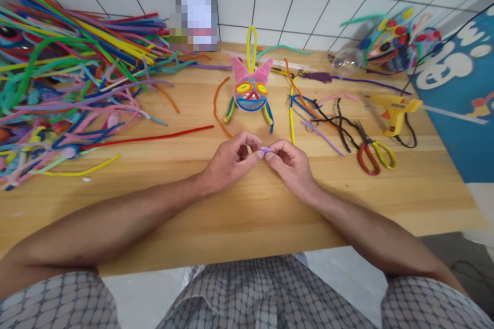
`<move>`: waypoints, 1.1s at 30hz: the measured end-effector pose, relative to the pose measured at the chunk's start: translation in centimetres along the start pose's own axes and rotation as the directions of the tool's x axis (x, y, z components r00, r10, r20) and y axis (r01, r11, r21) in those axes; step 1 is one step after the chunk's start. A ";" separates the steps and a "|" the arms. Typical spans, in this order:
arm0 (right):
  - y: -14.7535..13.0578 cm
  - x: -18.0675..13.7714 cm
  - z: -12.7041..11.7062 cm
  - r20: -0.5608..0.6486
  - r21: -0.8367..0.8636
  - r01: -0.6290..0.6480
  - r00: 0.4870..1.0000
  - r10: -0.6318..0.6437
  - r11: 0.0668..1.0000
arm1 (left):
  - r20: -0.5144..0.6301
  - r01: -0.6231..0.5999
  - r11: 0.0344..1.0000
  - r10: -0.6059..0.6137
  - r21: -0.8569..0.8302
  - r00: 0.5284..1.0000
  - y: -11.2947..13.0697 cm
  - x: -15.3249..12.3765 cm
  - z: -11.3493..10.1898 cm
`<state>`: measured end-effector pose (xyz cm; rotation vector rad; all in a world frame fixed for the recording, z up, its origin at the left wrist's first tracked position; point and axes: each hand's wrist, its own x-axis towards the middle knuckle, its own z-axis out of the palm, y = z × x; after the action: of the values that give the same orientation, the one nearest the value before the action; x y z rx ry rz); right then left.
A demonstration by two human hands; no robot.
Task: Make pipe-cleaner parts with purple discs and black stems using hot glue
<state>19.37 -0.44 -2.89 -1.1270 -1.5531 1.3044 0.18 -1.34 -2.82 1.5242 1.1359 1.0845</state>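
Note:
Both hands meet over the middle of the wooden table. My left hand [237,158] pinches one side of a small coiled purple pipe cleaner [264,150] between thumb and fingertips. On its other side my right hand [290,164] grips the same piece; the fingers cover much of it. Just beyond them lies a craft figure [251,95] with a clear ball body, pink pointed ears, yellow-and-orange eyes, a blue mouth outline, green-and-yellow legs and a yellow loop on top. An orange pipe cleaner [216,105] curves along the figure's left side.
Heaped pipe cleaners [77,77] cover the left side. Right of the figure are loose pipe cleaners, scissors [372,149] with red and yellow handles, and a yellow glue gun [395,113] with a cable. A clear half-ball [347,63] and colourful finished crafts [397,46] stand near the tiled wall.

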 end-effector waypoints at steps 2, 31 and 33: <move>0.0 0.0 0.0 -0.001 -0.012 0.013 1.000 -0.013 1.000 | -0.002 -0.015 0.999 0.015 0.034 1.000 0.0 0.0 0.0; -0.2 0.0 0.2 0.024 -0.035 0.033 0.999 -0.033 0.999 | 0.044 -0.054 0.994 0.050 0.098 0.998 0.1 0.2 -0.4; -0.2 0.0 0.2 0.025 -0.037 0.041 0.999 -0.040 0.998 | 0.042 -0.063 0.993 0.059 0.101 0.997 0.2 0.3 -0.5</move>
<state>19.18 -0.47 -2.72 -1.1002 -1.6161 1.2714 -0.20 -1.04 -2.51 1.6624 1.1401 1.0462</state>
